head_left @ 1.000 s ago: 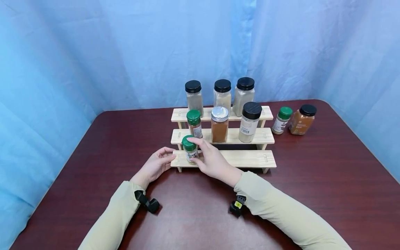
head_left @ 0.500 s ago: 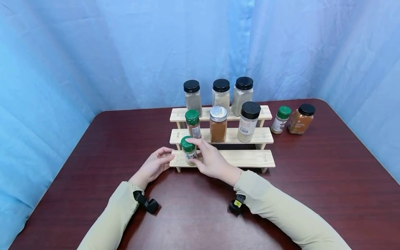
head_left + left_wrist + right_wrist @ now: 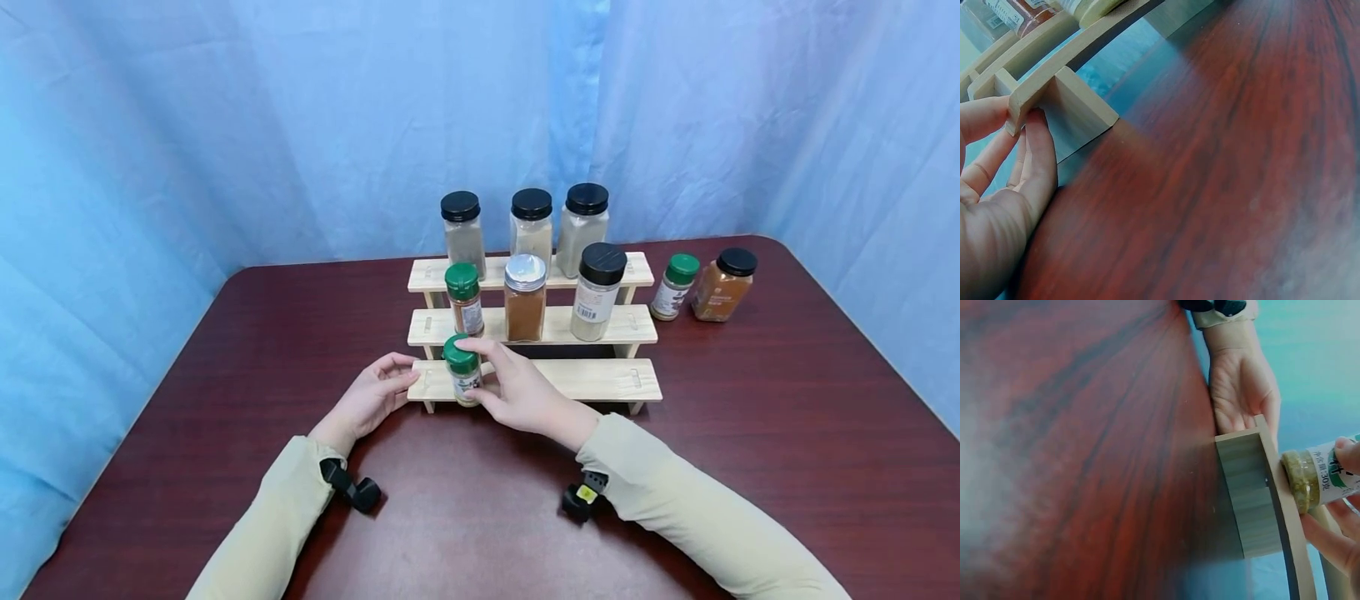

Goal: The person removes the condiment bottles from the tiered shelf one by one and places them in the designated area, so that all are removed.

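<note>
A small green-lidded spice jar (image 3: 462,377) with green flakes stands near the front edge of the lowest step of a three-step wooden rack (image 3: 592,379). My right hand (image 3: 480,375) grips it, index finger over the lid and thumb on the label. The right wrist view shows the jar (image 3: 1316,478) upright on the shelf board (image 3: 1272,500), with fingers (image 3: 1342,453) round it. My left hand (image 3: 408,373) pinches the left end of that lowest step, thumb on top and fingers at the edge; the left wrist view shows the left hand (image 3: 1019,122) holding the board end (image 3: 1072,106).
The top step carries three black-lidded jars (image 3: 531,225). On the middle step stand a green-lidded jar (image 3: 465,298), a silver-lidded jar (image 3: 525,296) and a black-lidded one (image 3: 597,290). Another green-lidded jar (image 3: 673,287) and an amber jar (image 3: 722,286) stand on the dark red table (image 3: 750,433). Blue curtains hang behind.
My right hand has slid the green-lidded jar a little right and toward the front edge of the lowest step. The left hand has stayed on the rack's end.
</note>
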{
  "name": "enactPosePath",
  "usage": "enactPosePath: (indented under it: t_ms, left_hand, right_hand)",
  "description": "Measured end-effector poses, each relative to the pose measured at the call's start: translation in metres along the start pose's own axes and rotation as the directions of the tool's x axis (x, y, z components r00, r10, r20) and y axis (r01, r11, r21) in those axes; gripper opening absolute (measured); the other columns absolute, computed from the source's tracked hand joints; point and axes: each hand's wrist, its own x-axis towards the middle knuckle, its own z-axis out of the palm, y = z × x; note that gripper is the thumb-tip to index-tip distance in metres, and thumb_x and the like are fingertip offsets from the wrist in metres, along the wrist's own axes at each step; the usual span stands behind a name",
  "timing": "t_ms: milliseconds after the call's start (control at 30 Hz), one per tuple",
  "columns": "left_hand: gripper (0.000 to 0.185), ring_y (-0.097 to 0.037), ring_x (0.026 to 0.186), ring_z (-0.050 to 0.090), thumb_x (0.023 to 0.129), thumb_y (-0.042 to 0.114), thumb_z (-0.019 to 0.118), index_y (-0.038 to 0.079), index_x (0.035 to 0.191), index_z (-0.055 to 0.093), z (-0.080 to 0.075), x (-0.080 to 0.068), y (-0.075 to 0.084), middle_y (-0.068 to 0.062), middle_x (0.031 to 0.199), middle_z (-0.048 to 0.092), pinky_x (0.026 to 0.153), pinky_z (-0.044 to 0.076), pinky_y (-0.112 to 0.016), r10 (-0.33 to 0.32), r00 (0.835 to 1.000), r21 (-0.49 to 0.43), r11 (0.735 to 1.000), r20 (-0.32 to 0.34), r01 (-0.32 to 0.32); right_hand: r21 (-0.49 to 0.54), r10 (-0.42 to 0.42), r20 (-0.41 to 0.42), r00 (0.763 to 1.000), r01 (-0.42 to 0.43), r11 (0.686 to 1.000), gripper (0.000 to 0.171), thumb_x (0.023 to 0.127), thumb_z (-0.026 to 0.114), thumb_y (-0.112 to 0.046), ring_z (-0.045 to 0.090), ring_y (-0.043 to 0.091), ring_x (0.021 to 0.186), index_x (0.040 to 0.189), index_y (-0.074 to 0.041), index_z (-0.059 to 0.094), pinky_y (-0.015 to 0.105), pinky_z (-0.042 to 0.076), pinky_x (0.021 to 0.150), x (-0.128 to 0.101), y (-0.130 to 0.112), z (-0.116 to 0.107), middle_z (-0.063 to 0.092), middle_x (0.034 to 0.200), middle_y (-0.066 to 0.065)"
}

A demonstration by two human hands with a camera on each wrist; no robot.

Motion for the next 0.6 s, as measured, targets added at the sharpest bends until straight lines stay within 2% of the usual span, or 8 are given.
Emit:
enactPosePath:
  t_ms: [167, 433, 600]
  left_hand:
    - [0.026, -0.007, 0.081, 0.063, 0.095, -0.007, 0.044, 0.016, 0.099, 0.053, 0.000, -0.001, -0.001, 0.004, 0.090, 0.064, 0.073, 0.053, -0.021, -0.011, 1.000, -0.006, 1.000, -0.013, 0.011]
    - [0.027, -0.007, 0.081, 0.063, 0.094, -0.008, 0.045, 0.017, 0.098, 0.054, 0.001, 0.001, 0.000, 0.003, 0.090, 0.064, 0.073, 0.053, -0.021, 0.000, 1.000, -0.016, 1.000, -0.005, 0.000]
    - [0.027, -0.007, 0.080, 0.063, 0.094, -0.008, 0.045, 0.016, 0.098, 0.054, 0.001, 0.002, 0.000, 0.003, 0.090, 0.064, 0.072, 0.053, -0.021, -0.002, 1.000, -0.015, 1.000, -0.014, 0.001]
  right_hand:
    - [0.042, 0.015, 0.038, 0.999, -0.017, 0.999, 0.063, 0.081, 0.069, 0.006, 0.063, 0.029, 0.099, 0.132, -0.008, 0.034, 0.027, 0.055, 0.079, -0.010, 0.000, -0.008, 0.051, 0.126, 0.022]
    - [0.115, 0.161, 0.051, 0.986, -0.166, 0.979, 0.063, 0.082, 0.067, 0.007, 0.064, 0.035, 0.097, 0.133, -0.008, 0.032, 0.031, 0.057, 0.077, -0.029, -0.002, -0.032, 0.053, 0.120, 0.025]
    - [0.125, 0.172, 0.038, 0.984, -0.176, 0.977, 0.065, 0.081, 0.066, 0.010, 0.064, 0.037, 0.096, 0.132, -0.006, 0.029, 0.034, 0.057, 0.076, -0.043, 0.003, -0.046, 0.052, 0.120, 0.027]
